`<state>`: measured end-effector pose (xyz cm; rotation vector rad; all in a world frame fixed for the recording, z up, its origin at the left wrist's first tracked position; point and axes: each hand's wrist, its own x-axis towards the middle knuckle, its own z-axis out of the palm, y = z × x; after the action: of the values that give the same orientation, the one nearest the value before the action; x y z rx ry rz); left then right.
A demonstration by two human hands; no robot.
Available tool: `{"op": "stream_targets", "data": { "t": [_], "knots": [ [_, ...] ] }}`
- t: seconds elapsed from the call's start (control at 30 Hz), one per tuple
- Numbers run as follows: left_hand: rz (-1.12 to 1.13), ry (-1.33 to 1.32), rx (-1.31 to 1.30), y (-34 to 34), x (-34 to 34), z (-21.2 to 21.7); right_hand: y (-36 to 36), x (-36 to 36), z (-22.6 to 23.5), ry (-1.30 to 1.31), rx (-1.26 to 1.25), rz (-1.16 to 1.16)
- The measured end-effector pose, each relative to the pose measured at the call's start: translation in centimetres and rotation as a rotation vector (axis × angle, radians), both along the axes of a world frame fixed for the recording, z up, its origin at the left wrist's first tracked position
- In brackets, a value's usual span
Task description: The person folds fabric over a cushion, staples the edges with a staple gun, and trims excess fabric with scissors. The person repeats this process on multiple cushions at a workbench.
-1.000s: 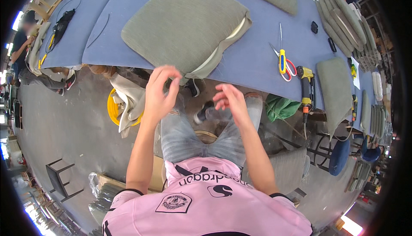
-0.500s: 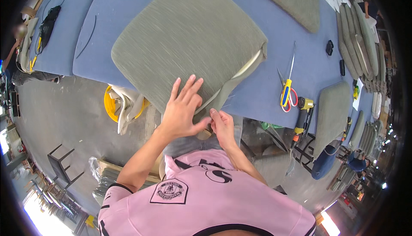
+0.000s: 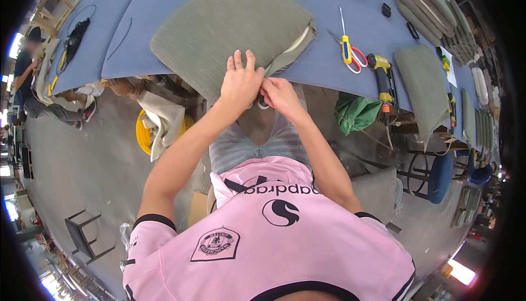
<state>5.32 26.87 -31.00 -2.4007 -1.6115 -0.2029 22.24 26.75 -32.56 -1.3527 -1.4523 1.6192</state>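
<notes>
A grey-green upholstered seat cushion (image 3: 219,27) lies on the blue-covered table, its near corner over the front edge. My left hand (image 3: 240,82) rests on its top with the fingers stretched out and the thumb by the loose edge. Beside it, my right hand (image 3: 280,97) is closed in a pinch on the cushion's fabric cover (image 3: 276,64) near that corner; the fingertips are partly hidden. Along the right side the cover hangs loose, and a pale strip of padding (image 3: 300,40) shows.
Right of the cushion lie a screwdriver (image 3: 346,46), red-handled scissors (image 3: 357,60) and a yellow-black air stapler (image 3: 382,76). Another cushion (image 3: 419,82) and stacked cushions (image 3: 422,8) are further right. Below the table stand a yellow bucket (image 3: 143,136) with cloth and a green bag (image 3: 353,113). A person (image 3: 30,76) works at far left.
My view has shifted, so the table sits higher in it. My left hand has moved closer to my right hand, which still pinches the cover's edge.
</notes>
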Motion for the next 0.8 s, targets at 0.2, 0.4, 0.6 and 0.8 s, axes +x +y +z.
{"op": "stream_targets", "data": {
  "t": [0.2, 0.4, 0.6, 0.8],
  "knots": [
    [-0.154, -0.149, 0.016, 0.6, -3.4, 3.7, 0.5, 12.0, 5.1, -0.463, 0.545, -0.270],
    [-0.248, -0.436, -0.083, 1.4, -4.5, 3.6, 6.9, 29.2, -2.2, -1.544, 0.622, -0.604],
    [-0.203, -0.577, -0.017, 1.7, -4.1, 2.7, 9.0, 33.9, 1.8, -1.293, 0.232, -0.418],
    [-0.186, -0.647, -0.129, 2.4, -4.2, 2.7, 4.0, 26.0, 10.6, -0.989, 0.178, -0.461]
  ]
}}
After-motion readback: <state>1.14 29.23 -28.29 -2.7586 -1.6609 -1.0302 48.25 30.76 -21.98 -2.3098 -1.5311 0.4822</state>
